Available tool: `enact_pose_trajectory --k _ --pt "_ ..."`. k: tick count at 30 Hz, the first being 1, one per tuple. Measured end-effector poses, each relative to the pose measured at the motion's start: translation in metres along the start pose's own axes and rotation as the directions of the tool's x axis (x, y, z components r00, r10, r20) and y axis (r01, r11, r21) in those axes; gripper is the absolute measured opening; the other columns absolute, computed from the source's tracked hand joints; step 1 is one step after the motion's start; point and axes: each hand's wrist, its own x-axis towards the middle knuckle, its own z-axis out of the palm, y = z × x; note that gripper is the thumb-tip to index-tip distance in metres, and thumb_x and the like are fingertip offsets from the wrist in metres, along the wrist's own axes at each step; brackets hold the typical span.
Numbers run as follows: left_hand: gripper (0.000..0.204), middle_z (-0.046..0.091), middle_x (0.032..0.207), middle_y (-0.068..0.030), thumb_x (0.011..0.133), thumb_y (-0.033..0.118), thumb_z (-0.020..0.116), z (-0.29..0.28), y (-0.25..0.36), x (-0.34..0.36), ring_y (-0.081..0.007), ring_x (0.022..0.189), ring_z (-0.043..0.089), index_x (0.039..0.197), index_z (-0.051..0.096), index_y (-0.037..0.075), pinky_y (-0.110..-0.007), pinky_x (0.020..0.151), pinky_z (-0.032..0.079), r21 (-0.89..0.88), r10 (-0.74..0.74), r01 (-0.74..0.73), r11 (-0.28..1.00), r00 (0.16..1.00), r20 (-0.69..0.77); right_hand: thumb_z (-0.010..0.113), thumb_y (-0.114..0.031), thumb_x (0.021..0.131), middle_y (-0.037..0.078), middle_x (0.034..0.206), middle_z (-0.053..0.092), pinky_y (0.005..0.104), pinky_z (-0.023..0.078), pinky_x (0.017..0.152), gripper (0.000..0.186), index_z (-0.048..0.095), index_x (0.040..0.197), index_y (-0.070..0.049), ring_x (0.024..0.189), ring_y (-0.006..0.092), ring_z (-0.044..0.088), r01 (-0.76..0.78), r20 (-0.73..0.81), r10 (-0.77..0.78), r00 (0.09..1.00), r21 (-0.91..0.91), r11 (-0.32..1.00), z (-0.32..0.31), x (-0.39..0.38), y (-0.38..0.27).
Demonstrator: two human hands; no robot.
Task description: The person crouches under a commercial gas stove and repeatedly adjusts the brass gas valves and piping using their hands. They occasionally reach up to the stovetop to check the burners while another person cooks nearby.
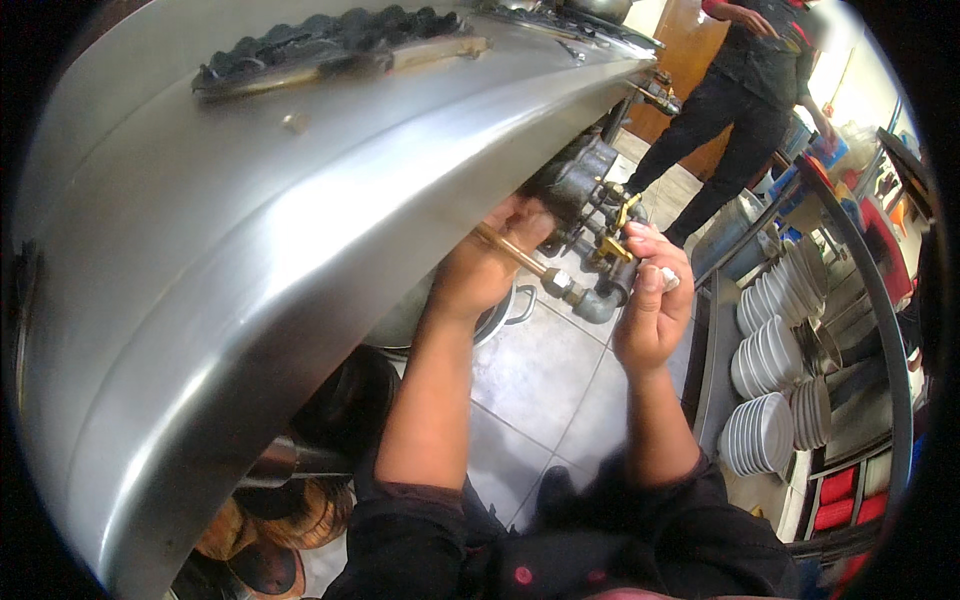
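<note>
Below the front edge of a steel stove, my left hand [495,262] is up behind a thin brass pipe [512,250], beside a dark metal burner part [575,178]. Its fingers are partly hidden and blurred, so what they hold does not show. The pipe runs through a nut into a grey elbow fitting [597,304] on the gas manifold. My right hand [652,310] is closed at the other side, a small white crumpled piece [669,280] between its fingers. Its fingertips are next to a yellow valve handle [614,249]; whether they touch it I cannot tell.
The stove's steel top [250,190] fills the left, with a black grate [330,45] on it. A large pot [495,318] stands beneath. Stacked white plates [765,435] sit on a rack at right. Another person [745,95] stands on the tiled floor [530,375] beyond.
</note>
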Motion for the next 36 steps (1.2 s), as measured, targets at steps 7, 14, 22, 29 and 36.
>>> enact_pose_trajectory --k 7,14,22,29,36 --pt "0.018 0.065 0.101 -0.0048 0.091 0.013 0.063 -0.003 -0.003 -0.001 -0.0129 0.096 0.057 0.103 0.063 -0.001 -0.029 0.091 0.043 0.014 -0.073 0.074 0.997 0.994 -0.075 0.046 -0.012 0.096 0.014 0.106 0.060 0.0471 0.034 0.105 0.013 0.054 0.097 -0.001 0.108 0.0267 0.057 -0.014 -0.009 0.015 1.000 0.009 1.000 0.000 0.000 0.000" --pt "0.011 0.064 0.098 -0.0047 0.092 0.011 0.061 -0.017 -0.013 0.002 -0.0129 0.092 0.058 0.099 0.063 0.003 -0.028 0.088 0.045 -0.071 0.061 -0.061 0.996 0.998 -0.002 0.046 -0.013 0.097 0.013 0.106 0.061 0.0471 0.034 0.106 0.014 0.055 0.097 -0.001 0.109 0.0265 0.057 -0.019 0.017 0.019 1.000 -0.019 1.000 -0.002 0.002 -0.002" --pt "0.020 0.065 0.103 -0.0096 0.094 0.020 0.059 -0.038 -0.026 0.004 -0.0196 0.096 0.062 0.106 0.063 0.004 -0.036 0.091 0.048 0.237 0.108 -0.044 0.971 0.958 -0.265 0.046 -0.012 0.097 0.013 0.106 0.061 0.0473 0.034 0.106 0.014 0.055 0.097 -0.002 0.110 0.0262 0.057 -0.014 0.019 0.015 1.000 -0.010 1.000 -0.001 0.002 -0.004" --pt "0.032 0.064 0.106 -0.0128 0.094 0.029 0.056 -0.045 -0.029 0.005 -0.0267 0.103 0.062 0.116 0.059 0.006 -0.046 0.099 0.044 -0.534 -0.052 -0.007 0.846 0.994 -0.097 0.046 -0.011 0.096 0.014 0.106 0.061 0.0474 0.034 0.106 0.014 0.055 0.097 -0.002 0.110 0.0267 0.057 -0.016 0.012 0.016 1.000 -0.014 1.000 -0.001 0.001 -0.002" --pt "0.039 0.065 0.103 -0.0102 0.089 0.033 0.062 -0.018 -0.004 0.005 -0.0258 0.103 0.062 0.119 0.058 0.007 -0.048 0.100 0.044 -0.692 0.016 0.062 0.719 0.994 0.106 0.046 -0.011 0.097 0.014 0.106 0.061 0.0478 0.034 0.105 0.014 0.055 0.096 -0.001 0.109 0.0267 0.057 -0.006 0.010 0.007 1.000 -0.022 1.000 0.000 0.002 -0.002"
